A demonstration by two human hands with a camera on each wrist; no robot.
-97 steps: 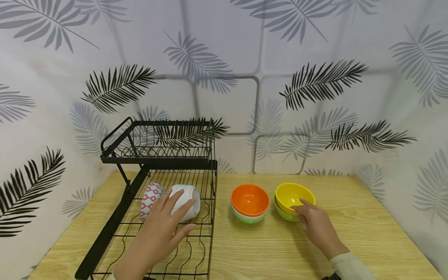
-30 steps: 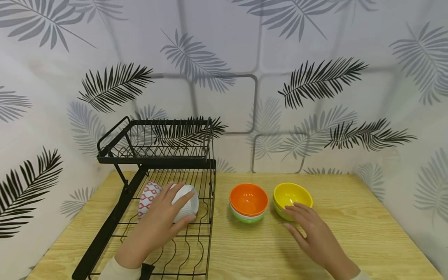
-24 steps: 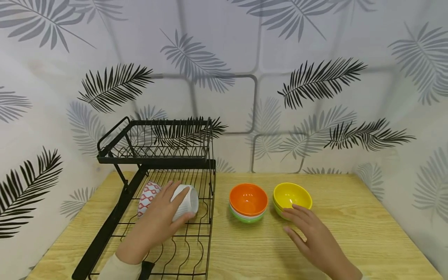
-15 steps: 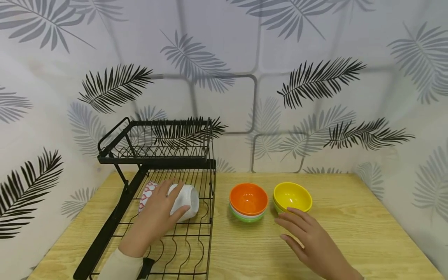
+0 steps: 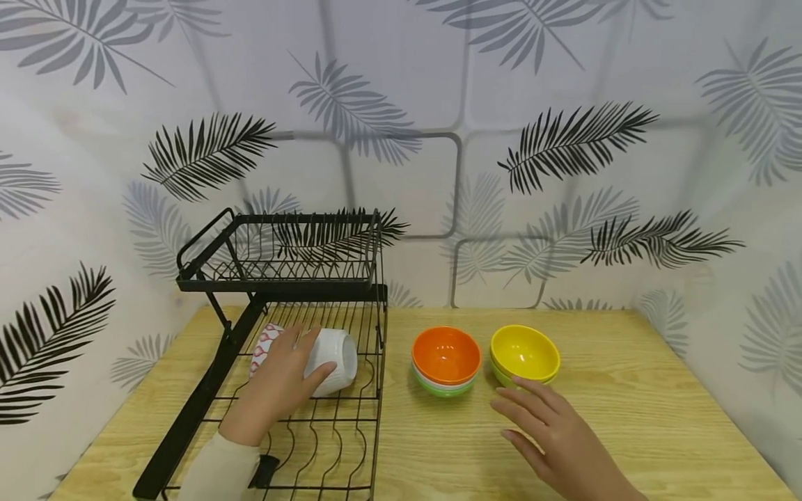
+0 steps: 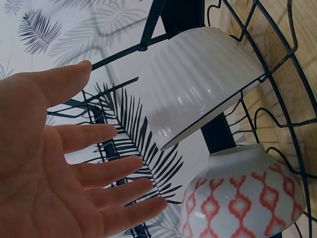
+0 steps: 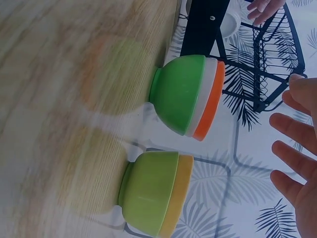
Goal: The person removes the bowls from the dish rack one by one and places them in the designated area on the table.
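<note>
My left hand (image 5: 278,379) hovers over the lower rack with its fingers spread. Under it, a white ribbed bowl (image 5: 338,358) lies on its side, beside a bowl with a red pattern (image 5: 263,346). In the left wrist view, a gap shows between the fingertips and the white bowl (image 6: 198,79). My right hand (image 5: 551,435), fingers loosely extended and holding nothing, is just in front of a yellow bowl (image 5: 525,353). That bowl sits inside a light green bowl (image 7: 151,191). Left of them, an orange bowl (image 5: 446,355) tops a stack with a white bowl and a green bowl (image 7: 181,94).
A black two-tier dish rack (image 5: 276,285) stands on the left of the wooden table (image 5: 451,452). Its upper basket overhangs the back of the lower tier. A leaf-patterned wall covering (image 5: 401,174) closes off the back and sides.
My right hand has let go of the yellow bowl's rim and drawn back toward me; the yellow bowl now sits lower in the light green one. My left hand has pulled back slightly.
</note>
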